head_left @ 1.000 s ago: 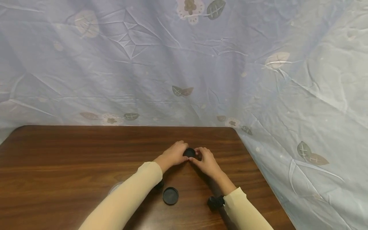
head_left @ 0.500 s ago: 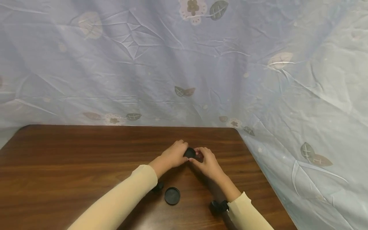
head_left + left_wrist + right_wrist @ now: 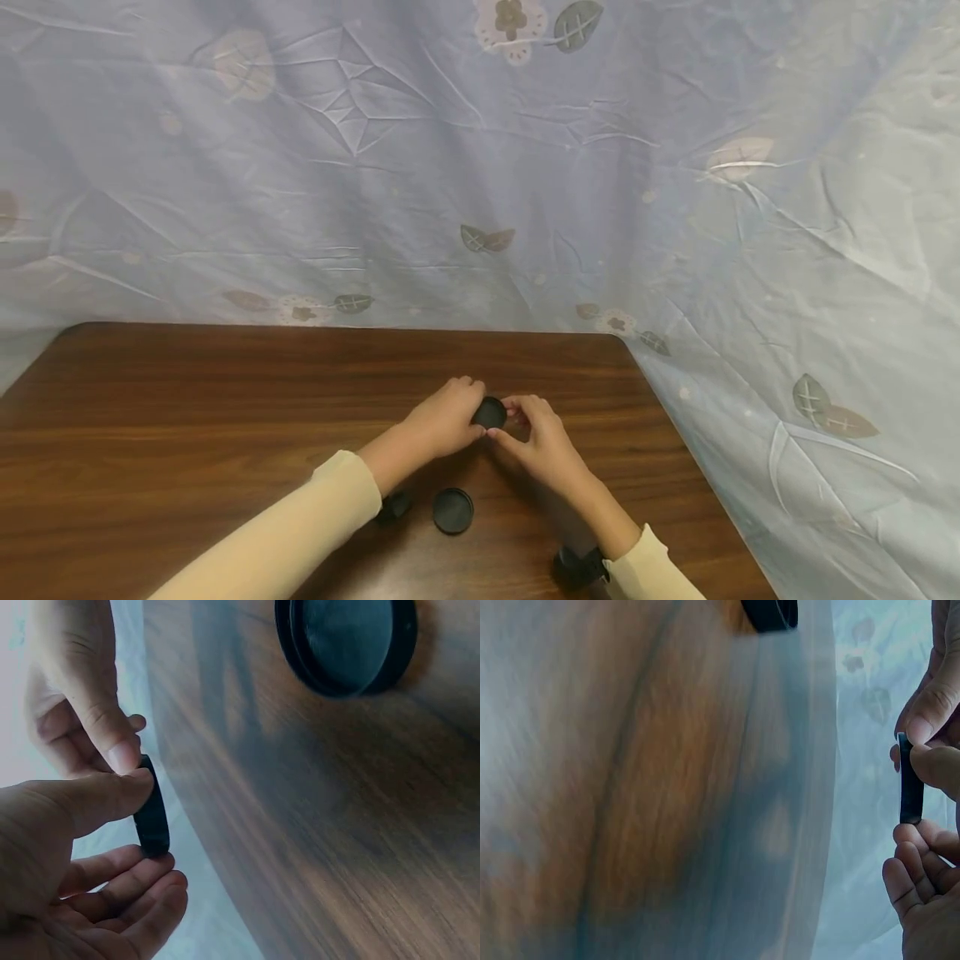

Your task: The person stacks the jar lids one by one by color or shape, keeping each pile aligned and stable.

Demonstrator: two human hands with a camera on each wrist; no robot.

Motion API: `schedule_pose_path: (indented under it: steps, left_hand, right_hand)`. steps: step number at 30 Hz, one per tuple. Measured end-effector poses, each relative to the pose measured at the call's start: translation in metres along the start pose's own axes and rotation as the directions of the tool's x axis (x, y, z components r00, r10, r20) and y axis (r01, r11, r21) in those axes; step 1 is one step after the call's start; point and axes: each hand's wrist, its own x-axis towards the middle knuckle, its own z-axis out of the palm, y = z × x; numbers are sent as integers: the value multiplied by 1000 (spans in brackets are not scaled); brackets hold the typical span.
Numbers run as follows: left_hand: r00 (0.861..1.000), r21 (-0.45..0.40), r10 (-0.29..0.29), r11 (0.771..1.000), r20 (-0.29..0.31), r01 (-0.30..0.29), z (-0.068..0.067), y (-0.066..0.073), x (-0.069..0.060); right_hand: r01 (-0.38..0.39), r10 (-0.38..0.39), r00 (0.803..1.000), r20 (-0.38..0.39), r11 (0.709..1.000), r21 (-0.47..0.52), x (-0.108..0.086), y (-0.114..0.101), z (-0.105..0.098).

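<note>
Both hands hold a shallow black round lid above the far right part of the wooden table. In the left wrist view the lid appears edge-on, with the left hand's thumb at its upper edge and fingertips at its lower edge. Opposite it, the right hand pinches the lid's other side; the right wrist view shows its thumb and fingers on the rim. The two thumbs lie close together. Nearer the person, a second black round lid lies on the table, hollow side up.
The brown wooden table has a rounded far right corner. A pale floral curtain hangs behind it and along its right side. Dark wrist-worn devices sit under the wrists.
Both hands and the held lid have come slightly toward the person and left. A clear round rim seen beside the left sleeve one second ago is out of sight. Both hands keep their hold.
</note>
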Motion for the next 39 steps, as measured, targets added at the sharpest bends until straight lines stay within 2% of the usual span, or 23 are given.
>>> schedule_pose_path:
  steps: [16,28,39]
  left_hand:
    - [1000,-40,5,999,-27,-6,-1,8,-48]
    - [1000,-38,2,999,-9,-3,6,10,-66]
    - [1000,-30,-23,999,-4,23,17,10,-83]
  right_hand:
    - [25,-26,996,87,1000,17,-31,-21,10]
    - [9,-13,995,102,999,40,-51,-30,16]
    - [46,-54,990,133,997,61,-64,-31,26]
